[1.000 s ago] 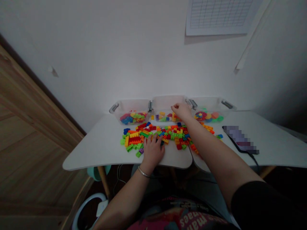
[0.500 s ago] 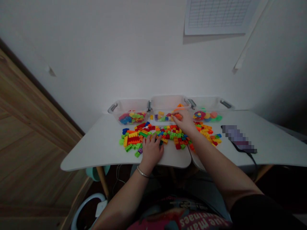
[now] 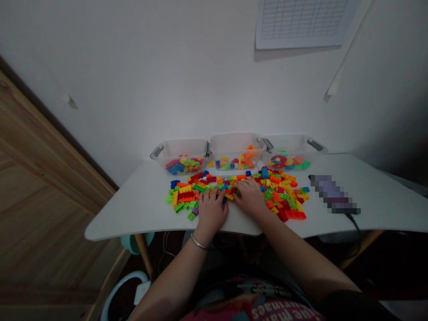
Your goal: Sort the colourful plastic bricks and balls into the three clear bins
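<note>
Colourful plastic building bricks [image 3: 185, 195] lie in a loose heap across the white table [image 3: 130, 209]. My left hand [image 3: 212, 211] rests flat at the near edge of the heap, fingers spread over several bricks. Close beside it, my right hand [image 3: 249, 198] reaches into the middle of the heap with bent fingers. Thumb and forefinger close around a small brick [image 3: 238, 192], red and green in colour there, partly covered by the fingers. Behind the heap stands the middle clear bin [image 3: 230, 145], with orange pieces [image 3: 249, 156] and mixed bricks inside.
A left clear bin [image 3: 182, 146] and a right clear bin [image 3: 290, 145] flank the middle one, both holding coloured pieces. A phone-like device [image 3: 334, 195] with a cable lies at the right. The wall [image 3: 167, 80] rises directly behind the bins.
My right hand has come back from the middle bin, down and nearer, into the brick heap. Orange pieces in that bin are now uncovered. My left hand has stayed put.
</note>
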{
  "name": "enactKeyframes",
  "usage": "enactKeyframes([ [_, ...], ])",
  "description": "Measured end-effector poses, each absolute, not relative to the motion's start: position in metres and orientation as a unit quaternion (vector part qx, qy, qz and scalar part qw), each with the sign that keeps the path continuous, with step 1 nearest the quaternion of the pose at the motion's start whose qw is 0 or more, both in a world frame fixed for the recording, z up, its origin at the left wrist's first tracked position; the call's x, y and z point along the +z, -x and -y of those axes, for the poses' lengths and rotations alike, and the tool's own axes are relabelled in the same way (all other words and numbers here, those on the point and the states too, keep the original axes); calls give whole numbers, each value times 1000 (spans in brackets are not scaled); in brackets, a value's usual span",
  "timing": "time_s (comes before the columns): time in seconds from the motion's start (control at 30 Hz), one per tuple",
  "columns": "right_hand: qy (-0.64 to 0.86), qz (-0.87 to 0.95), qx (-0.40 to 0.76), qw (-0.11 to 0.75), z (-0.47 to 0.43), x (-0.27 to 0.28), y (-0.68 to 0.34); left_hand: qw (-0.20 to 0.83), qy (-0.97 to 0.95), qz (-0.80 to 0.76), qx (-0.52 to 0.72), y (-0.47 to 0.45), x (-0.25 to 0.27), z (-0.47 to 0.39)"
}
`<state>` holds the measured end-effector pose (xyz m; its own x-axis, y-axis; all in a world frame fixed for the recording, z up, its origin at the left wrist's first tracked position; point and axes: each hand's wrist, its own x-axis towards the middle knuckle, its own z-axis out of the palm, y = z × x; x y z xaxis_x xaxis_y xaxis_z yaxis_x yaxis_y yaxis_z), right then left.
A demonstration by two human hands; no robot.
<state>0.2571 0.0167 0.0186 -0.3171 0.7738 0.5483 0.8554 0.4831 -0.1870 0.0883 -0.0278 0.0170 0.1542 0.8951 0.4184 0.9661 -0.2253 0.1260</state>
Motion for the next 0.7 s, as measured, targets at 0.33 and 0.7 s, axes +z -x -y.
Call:
enactKeyframes([
  [0.33,518,807,-94,268,-20,14,-257,87,756,611,-216,-87,15,27],
  [0.7,521,795,-47,307,-21,16,-257,85,756,611,-220,-87,14,28],
])
